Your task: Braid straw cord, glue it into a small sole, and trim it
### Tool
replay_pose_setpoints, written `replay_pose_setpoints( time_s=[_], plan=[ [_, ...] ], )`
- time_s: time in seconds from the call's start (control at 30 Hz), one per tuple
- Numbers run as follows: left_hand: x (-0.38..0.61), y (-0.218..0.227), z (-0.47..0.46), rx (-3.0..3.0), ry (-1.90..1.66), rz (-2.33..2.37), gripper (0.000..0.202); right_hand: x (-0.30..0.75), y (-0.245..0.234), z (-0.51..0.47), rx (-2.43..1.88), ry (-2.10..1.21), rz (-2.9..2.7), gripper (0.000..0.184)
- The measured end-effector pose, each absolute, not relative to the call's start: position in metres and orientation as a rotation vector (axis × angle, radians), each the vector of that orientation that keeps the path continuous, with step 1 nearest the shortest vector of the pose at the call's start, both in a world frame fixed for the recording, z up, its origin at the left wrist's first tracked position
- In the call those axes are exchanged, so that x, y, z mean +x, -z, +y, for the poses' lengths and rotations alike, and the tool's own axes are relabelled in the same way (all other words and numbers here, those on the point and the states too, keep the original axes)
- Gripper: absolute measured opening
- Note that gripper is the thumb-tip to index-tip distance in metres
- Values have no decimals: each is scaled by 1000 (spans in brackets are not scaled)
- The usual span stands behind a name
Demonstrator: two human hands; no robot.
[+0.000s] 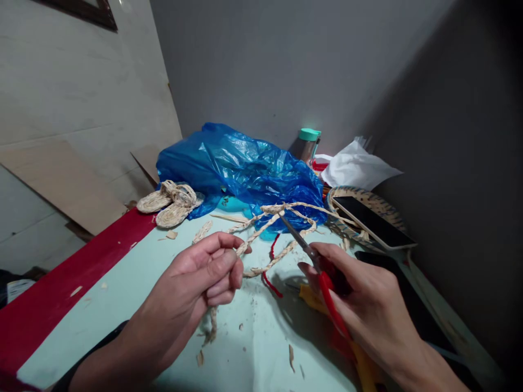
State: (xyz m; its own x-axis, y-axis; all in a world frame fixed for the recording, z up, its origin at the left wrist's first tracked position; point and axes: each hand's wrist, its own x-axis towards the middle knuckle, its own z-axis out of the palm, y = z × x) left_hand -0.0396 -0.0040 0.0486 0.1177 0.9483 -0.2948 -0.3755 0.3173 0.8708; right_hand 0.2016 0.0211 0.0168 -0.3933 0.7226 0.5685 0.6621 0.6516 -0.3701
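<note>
My left hand [202, 275] is closed in a pinch on a braided straw cord [265, 228] that runs up and right across the pale green table [143, 283]. My right hand [359, 299] grips red-handled scissors [322, 272]. Their metal blades point up-left and reach the cord near its knotted end [281, 209]. A loose tail of braid hangs below my left hand. A thin red string [272, 275] lies under the cord between both hands.
A crumpled blue plastic bag [241, 169] fills the back of the table. Two small woven straw sandals [169, 201] lie to its left. A phone [373, 220] rests on a woven basket at right, beside white paper [355, 166] and a teal-capped bottle [308, 141]. Straw scraps litter the table.
</note>
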Motion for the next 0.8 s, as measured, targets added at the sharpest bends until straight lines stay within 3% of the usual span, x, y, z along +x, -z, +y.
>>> replay_pose_setpoints(
  time_s=[0.47,0.67,0.8],
  plan=[
    [-43,-47,0,554,-1014,878,3,200,-17,17,-1051,-107,-2186,23],
    [-43,-44,-1,525,-892,698,13,192,-16,10,-942,81,-2271,27],
    [-42,-40,-3,505,-837,621,9,188,-16,9,-926,147,-2268,29]
  ],
)
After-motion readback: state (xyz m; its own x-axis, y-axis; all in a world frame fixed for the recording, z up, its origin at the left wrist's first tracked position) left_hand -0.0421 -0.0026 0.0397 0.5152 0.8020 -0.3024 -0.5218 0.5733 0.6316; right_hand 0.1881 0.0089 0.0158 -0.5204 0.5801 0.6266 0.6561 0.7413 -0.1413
